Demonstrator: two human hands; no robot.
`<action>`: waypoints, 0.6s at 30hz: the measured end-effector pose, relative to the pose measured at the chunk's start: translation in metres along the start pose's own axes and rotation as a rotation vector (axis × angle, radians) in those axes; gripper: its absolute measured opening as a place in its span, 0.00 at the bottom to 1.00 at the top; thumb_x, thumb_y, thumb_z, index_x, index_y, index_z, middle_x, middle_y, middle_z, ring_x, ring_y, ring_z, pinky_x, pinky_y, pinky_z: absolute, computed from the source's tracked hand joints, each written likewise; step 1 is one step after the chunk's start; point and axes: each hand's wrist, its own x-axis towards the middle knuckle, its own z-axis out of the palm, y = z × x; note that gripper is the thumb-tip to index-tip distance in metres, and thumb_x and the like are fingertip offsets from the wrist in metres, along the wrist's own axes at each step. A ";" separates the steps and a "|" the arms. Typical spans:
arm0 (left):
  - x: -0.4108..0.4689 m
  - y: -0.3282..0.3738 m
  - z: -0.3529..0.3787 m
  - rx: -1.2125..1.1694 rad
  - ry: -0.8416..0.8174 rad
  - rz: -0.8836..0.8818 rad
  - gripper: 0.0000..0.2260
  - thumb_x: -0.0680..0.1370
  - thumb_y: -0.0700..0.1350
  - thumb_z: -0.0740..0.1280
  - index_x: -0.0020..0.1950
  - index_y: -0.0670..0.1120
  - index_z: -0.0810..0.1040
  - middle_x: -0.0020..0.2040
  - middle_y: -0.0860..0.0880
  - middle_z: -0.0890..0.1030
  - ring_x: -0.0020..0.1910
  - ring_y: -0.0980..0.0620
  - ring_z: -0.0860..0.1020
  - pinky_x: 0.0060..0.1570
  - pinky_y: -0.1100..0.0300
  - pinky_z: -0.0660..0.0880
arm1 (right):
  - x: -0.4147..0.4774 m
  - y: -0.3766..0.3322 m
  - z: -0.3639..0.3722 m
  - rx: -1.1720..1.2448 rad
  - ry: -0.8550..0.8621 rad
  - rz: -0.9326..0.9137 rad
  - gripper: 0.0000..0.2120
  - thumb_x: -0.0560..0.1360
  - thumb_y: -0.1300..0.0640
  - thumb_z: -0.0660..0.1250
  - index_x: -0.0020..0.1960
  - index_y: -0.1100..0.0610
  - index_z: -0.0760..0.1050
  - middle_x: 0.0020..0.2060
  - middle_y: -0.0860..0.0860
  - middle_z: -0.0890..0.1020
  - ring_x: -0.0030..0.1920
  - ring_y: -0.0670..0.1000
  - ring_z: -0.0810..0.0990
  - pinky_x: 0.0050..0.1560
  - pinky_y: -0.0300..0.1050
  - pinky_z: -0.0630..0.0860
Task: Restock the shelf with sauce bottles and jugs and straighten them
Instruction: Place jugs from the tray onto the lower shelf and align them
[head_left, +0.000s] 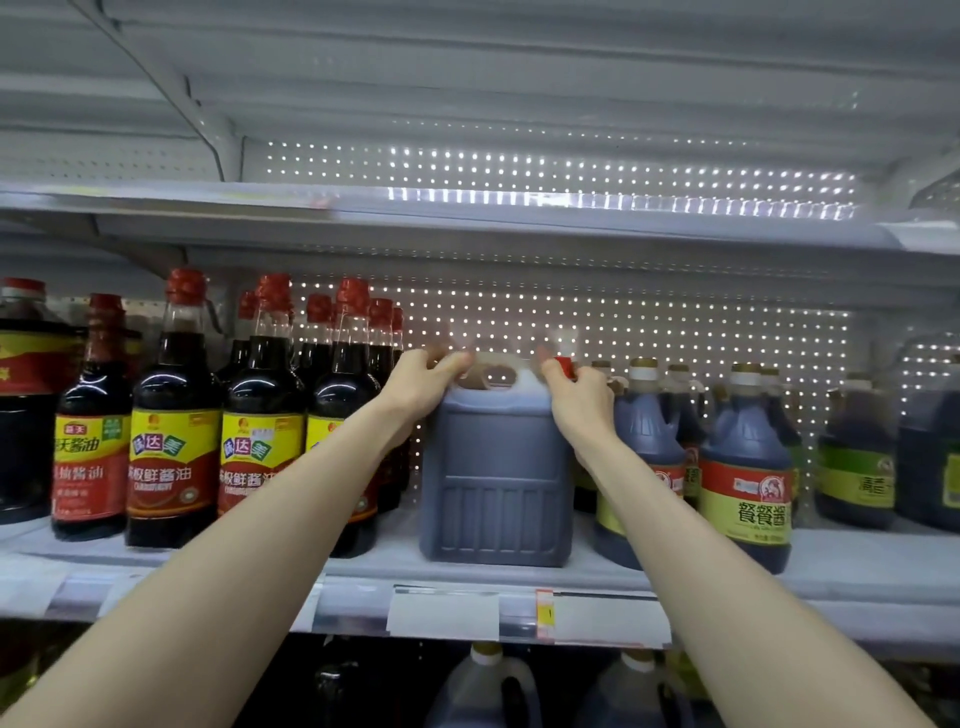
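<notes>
Reaching forward with both bare arms, the person had the left hand (421, 382) curled over the top left corner of a square dark jug (496, 467), fingers closed on its moulded handle. The right hand (576, 395) pinched shut around the jug's red cap (563, 366) at the top right. The jug stood upright on the white shelf (857, 571), between red-capped soy sauce bottles (174, 415) on the left and round-shouldered jugs (745, 467) on the right. The bottles carried yellow-and-red labels with Chinese characters, one reading 酱油; the nearest round jug's label showed 餐餐. Price tags (441, 616) lined the shelf edge, their print unreadable. A perforated white back panel (649, 322) let light through, and more jugs (485, 686) stood on the shelf below.
</notes>
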 end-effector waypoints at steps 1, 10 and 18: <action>-0.003 -0.003 0.001 -0.042 0.012 -0.009 0.09 0.80 0.46 0.65 0.46 0.43 0.81 0.46 0.48 0.82 0.49 0.50 0.78 0.56 0.56 0.74 | 0.001 0.000 0.000 0.003 -0.012 0.009 0.14 0.79 0.50 0.60 0.46 0.62 0.74 0.43 0.54 0.75 0.46 0.54 0.72 0.45 0.45 0.65; -0.044 -0.054 0.009 -0.234 -0.067 -0.135 0.40 0.66 0.77 0.57 0.70 0.54 0.68 0.66 0.54 0.74 0.64 0.56 0.73 0.68 0.51 0.68 | -0.048 0.019 -0.005 0.032 -0.202 -0.007 0.28 0.82 0.44 0.52 0.77 0.55 0.53 0.75 0.52 0.62 0.72 0.52 0.63 0.69 0.47 0.60; -0.066 -0.053 0.016 -0.324 -0.157 -0.298 0.28 0.75 0.70 0.51 0.66 0.55 0.72 0.58 0.57 0.78 0.55 0.59 0.76 0.53 0.60 0.72 | -0.100 0.026 0.001 -0.079 -0.344 0.098 0.38 0.79 0.37 0.53 0.77 0.46 0.33 0.77 0.48 0.34 0.78 0.53 0.38 0.76 0.54 0.42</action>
